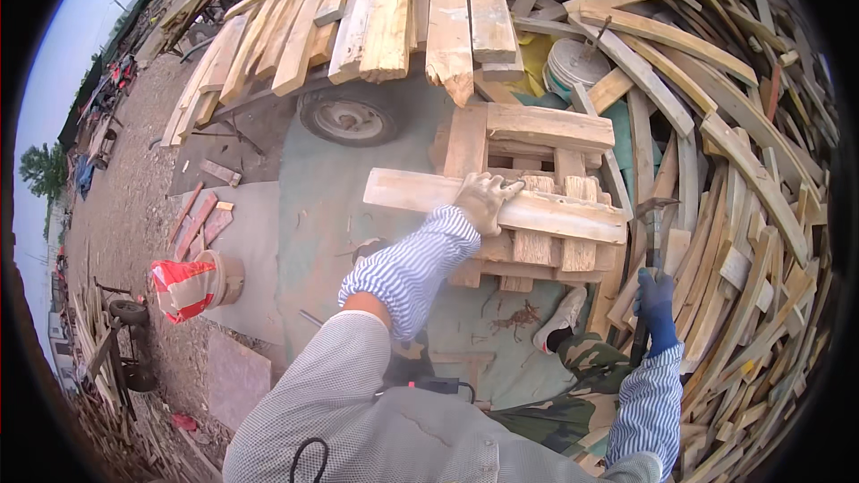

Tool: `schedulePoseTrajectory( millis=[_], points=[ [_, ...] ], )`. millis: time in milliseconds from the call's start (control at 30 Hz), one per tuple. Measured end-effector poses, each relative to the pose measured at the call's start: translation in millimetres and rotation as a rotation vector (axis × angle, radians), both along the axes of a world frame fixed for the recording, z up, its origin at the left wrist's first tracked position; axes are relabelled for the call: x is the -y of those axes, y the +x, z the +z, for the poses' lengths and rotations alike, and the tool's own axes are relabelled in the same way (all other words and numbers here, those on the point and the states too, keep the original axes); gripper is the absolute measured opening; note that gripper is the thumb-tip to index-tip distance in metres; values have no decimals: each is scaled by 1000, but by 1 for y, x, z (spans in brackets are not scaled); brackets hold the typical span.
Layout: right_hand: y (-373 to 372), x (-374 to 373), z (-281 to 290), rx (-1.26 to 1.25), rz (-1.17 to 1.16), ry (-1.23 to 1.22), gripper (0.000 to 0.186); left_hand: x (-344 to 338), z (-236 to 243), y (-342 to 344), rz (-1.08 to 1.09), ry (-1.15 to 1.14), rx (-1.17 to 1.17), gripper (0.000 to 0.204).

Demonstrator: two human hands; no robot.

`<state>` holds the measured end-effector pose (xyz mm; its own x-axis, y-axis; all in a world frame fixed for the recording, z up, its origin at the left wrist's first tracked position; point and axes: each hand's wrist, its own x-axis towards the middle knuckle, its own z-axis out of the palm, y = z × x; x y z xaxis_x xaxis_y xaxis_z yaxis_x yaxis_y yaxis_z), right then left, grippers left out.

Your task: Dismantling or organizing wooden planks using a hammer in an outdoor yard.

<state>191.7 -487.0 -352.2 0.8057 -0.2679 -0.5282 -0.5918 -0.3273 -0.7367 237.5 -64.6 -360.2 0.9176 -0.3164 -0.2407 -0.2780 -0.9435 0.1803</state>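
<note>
My left hand (483,201), in a pale glove, is closed over a long light plank (403,190) lying across a criss-crossed stack of short boards (548,130) in front of me. My right hand (655,300), in a blue glove, grips the upright handle of a hammer (656,206) at the right of the stack. The hammer's dark metal head is beside the plank's right end, and whether they touch I cannot tell.
A plank-laden cart with a wheel (344,116) stands behind. Loose timber (752,170) is heaped along the right, around a white bucket (568,63). At left are a bucket with a red-white bag (183,291), scrap boards (192,224) and a wheeled frame (125,313).
</note>
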Motion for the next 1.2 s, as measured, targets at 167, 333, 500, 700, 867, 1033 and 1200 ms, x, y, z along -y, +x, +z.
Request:
schedulePoseTrajectory(
  millis=[167,333,500,700,867,1033,1200],
  points=[
    [-14,-20,47,363,-11,74,19,-5,26,-11,35,125,-87,108],
    [-21,15,69,618,-26,32,26,-11,12,-24,56,75,-7,109],
    [-14,61,42,449,82,-167,21,-28,19,-19,2,70,-58,112],
    [-19,88,-20,275,276,-543,26,9,2,33,-107,12,-282,119],
    [34,54,13,96,534,-849,37,-1,26,-14,-20,-54,168,110],
    [62,72,-23,13,688,-949,28,23,19,-27,0,14,184,109],
    [82,86,-47,144,851,-1099,24,24,14,-46,-7,-15,286,106]
  ],
)
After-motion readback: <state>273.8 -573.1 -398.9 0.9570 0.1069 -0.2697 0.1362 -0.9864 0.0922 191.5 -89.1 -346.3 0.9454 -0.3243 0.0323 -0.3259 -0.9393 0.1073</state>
